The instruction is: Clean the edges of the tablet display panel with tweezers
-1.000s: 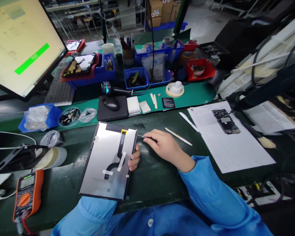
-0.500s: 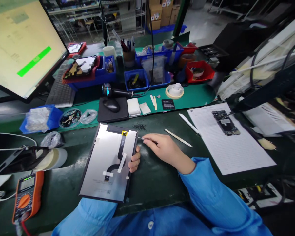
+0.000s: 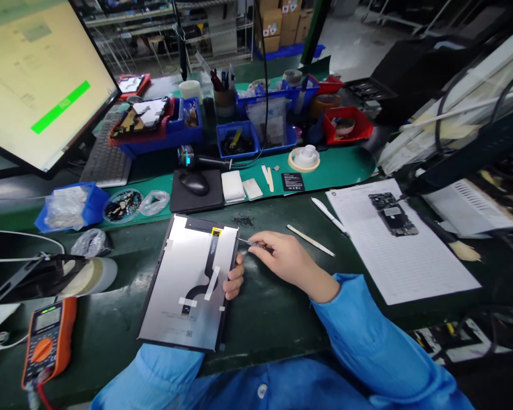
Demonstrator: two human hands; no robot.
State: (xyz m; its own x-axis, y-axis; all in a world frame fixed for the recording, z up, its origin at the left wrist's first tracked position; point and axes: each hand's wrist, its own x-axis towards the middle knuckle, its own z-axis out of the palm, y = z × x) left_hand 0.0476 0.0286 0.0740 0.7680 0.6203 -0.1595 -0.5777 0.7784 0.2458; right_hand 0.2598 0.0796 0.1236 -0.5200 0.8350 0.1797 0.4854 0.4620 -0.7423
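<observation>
The display panel (image 3: 175, 267) sits left of centre in the lower half of the frame, tilted, its silver back facing up. The left hand (image 3: 233, 278) has its fingers curled around the panel's right edge; the rest of that grip is hidden underneath. The right hand (image 3: 287, 259) has thumb and fingers pinched together on a thin metal tool (image 3: 244, 241), its tip at the panel's upper right edge; whether it touches cannot be told.

The likeliest harm is a slip: too much push on the tool could chip the edge or scratch the silver back. If the tip skids left, it could nick the dark ribbon cable (image 3: 211, 256) near its yellow-framed end. With support seemingly from one hand, a sideways pry could twist the panel, and dark scraps (image 3: 242, 220) on the table (image 3: 277, 324) just above could cling to it.
</observation>
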